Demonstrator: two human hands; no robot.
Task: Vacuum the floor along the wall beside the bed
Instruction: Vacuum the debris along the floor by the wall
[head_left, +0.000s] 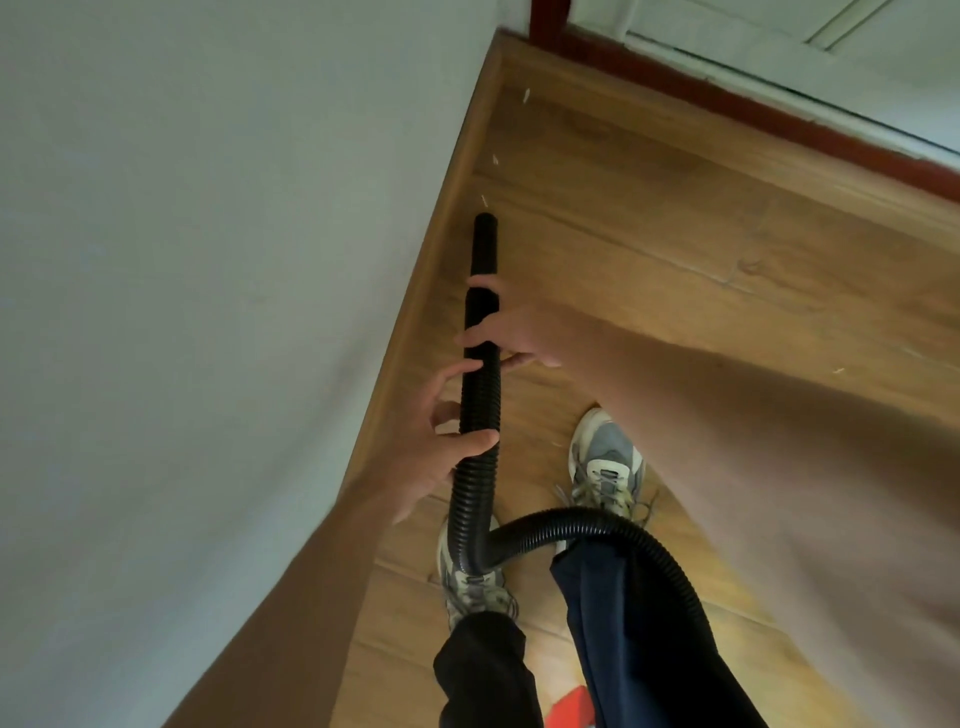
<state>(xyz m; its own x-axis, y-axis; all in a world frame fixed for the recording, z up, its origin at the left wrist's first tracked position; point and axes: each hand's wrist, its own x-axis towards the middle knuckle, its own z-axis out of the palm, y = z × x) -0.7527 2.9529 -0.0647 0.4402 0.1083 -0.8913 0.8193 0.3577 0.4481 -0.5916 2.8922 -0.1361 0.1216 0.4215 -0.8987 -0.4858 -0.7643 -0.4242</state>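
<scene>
A black ribbed vacuum hose (480, 400) runs up the middle of the head view, its open end (485, 221) pointing along the wooden skirting at the foot of the white wall (208, 260). My right hand (511, 332) grips the hose near its smooth end piece. Lower down, my left hand (447, 436) holds the ribbed part with thumb and fingers curled round it. The hose loops back over my shoes and leaves toward the lower right. Small white scraps (495, 160) lie on the wooden floor (675, 234) ahead of the hose end.
A dark red door frame (727, 88) with a white door crosses the far end of the floor. My two grey shoes (605, 462) stand on the planks below the hose. Something red (574, 706) shows at the bottom edge. No bed is in view.
</scene>
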